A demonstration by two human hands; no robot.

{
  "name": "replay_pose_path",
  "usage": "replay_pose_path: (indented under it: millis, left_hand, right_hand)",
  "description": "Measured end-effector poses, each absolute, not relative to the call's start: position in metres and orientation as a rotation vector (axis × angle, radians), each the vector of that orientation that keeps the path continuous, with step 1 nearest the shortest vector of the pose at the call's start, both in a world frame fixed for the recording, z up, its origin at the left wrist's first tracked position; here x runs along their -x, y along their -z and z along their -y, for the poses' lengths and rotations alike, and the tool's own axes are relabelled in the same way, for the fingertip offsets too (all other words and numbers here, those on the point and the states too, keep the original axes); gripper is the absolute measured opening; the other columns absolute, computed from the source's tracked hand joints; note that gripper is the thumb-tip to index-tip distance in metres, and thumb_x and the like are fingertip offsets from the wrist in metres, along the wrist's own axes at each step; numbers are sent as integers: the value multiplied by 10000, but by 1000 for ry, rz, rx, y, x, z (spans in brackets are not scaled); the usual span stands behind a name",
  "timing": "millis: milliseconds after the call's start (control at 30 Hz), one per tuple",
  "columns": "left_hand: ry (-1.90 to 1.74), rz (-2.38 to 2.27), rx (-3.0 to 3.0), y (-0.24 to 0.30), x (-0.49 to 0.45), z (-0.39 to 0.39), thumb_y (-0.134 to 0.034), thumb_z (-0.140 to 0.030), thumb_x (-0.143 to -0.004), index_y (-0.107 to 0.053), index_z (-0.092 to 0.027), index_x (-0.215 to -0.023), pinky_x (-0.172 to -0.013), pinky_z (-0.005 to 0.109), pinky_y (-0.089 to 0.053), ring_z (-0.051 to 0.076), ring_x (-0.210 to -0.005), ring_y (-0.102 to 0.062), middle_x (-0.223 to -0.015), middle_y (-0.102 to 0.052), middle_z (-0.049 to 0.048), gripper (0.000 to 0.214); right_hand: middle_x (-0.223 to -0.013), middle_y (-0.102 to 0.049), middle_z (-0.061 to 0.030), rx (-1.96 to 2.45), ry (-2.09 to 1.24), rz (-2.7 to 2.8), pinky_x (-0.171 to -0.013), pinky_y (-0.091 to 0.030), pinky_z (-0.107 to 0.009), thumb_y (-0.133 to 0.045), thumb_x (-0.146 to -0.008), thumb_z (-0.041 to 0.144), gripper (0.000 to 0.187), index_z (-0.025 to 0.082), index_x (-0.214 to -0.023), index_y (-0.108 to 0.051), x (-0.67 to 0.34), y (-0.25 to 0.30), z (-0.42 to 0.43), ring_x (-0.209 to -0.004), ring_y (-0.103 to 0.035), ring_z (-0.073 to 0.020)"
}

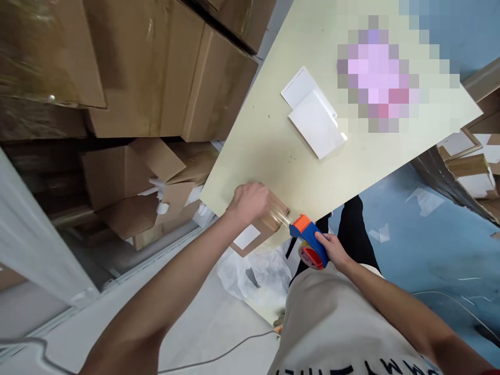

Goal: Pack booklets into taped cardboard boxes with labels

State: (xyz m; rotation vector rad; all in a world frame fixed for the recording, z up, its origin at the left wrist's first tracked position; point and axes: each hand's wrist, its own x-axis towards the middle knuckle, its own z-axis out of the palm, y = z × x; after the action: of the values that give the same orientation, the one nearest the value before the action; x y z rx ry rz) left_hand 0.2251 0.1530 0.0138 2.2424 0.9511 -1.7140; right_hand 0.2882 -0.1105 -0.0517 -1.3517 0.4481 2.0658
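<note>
My left hand (252, 200) is closed over the top of a small cardboard box (262, 233), at the near corner of the pale table; its fingertips are mostly hidden. A white label (246, 237) is on the side of the box. A blue and orange tape dispenser (314, 242) is gripped in my right hand (332, 249), just right of the box. From the dispenser's orange end a strip of clear tape (282, 217) reaches to the box's end. The tape roll shows at the dispenser's lower side.
Two white cards (317, 124) lie overlapping on the table (234, 151). Beyond them is a blurred-out pinkish patch. Large cartons (156, 62) are stacked at left above an open carton (128, 177). A clear plastic bag (253, 273) hangs below the box. Paper scraps litter the blue floor (422, 250).
</note>
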Motion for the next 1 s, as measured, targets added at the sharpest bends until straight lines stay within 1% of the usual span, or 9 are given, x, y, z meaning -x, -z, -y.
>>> replay_pose_path:
  millis: [133, 367, 433, 500, 567, 633, 700, 800, 1000]
  left_hand:
    - [1710, -780, -2311, -7, -226, -142, -450, -77, -799, -747, -112, -834, -685, 356, -405, 296, -892, -644, -855, -704, 197, 301]
    - [1694, -635, -2368, -6, -218, -137, -462, -5, -780, -738, -152, -751, -757, 394, -376, 308, -987, -568, -750, -691, 158, 314]
    - [1660, -653, -2389, -8, -215, -135, -450, -14, -791, -743, -153, -772, -783, 414, -377, 311, -1024, -555, -890, -714, 168, 325]
    - [1560, -731, -2446, -10, -211, -134, -431, -30, -804, -747, -159, -921, -807, 440, -380, 318, -1077, -546, -1176, -670, 169, 362]
    - [1422, -821, -2498, -13, -204, -136, -417, -66, -827, -680, -175, -1163, -835, 469, -385, 324, -1107, -553, -1374, -558, 162, 440]
    - [1299, -791, -2476, -16, -194, -139, -453, -171, -862, -598, -198, -1289, -879, 477, -388, 320, -1107, -576, -1359, -575, 155, 451]
    - [1231, -603, -2383, -20, -181, -141, -562, -369, -841, -614, -215, -1263, -943, 462, -383, 317, -1118, -591, -1270, -642, 127, 452]
    - [1226, -350, -2270, -24, -159, -141, -700, -577, -681, -655, -200, -1188, -1016, 442, -364, 324, -1170, -581, -1244, -664, 118, 633]
    - [1069, -442, -2304, -23, -122, -154, -702, -563, -697, -662, -190, -1191, -1008, 437, -390, 320, -1218, -570, -1310, -631, 140, 620]
  right_hand:
    - [-505, -571, 8, 1359, -2069, -470, -488, -316, -252, -676, -526, 804, 657, 152, -601, -631, -281, 56, 111, -475, -446, -102]
    - [-473, -507, 36, 1379, -2091, -488, -490, -285, -245, -677, -499, 810, 654, 164, -537, -580, -275, 55, 108, -474, -390, -82]
    - [-481, -520, 32, 1368, -2088, -489, -495, -293, -247, -681, -503, 805, 649, 164, -541, -586, -273, 54, 107, -480, -399, -86]
    - [-490, -540, 24, 1353, -2092, -487, -498, -303, -250, -688, -515, 794, 640, 161, -557, -602, -272, 55, 107, -484, -417, -92]
    - [-501, -561, 17, 1336, -2108, -479, -500, -312, -252, -693, -533, 782, 631, 157, -580, -623, -270, 56, 108, -484, -437, -99]
    - [-519, -582, 8, 1325, -2125, -464, -501, -320, -253, -687, -559, 774, 624, 154, -606, -642, -269, 58, 109, -490, -460, -107]
    - [-531, -596, 2, 1326, -2135, -450, -500, -322, -253, -679, -580, 769, 617, 154, -616, -650, -269, 61, 110, -496, -474, -114]
    - [-537, -610, -5, 1338, -2162, -443, -505, -340, -258, -676, -583, 768, 611, 158, -605, -649, -270, 63, 109, -500, -493, -122]
    - [-626, -681, -44, 1374, -2190, -355, -606, -452, -308, -670, -604, 761, 595, 168, -653, -694, -274, 64, 84, -610, -597, -185]
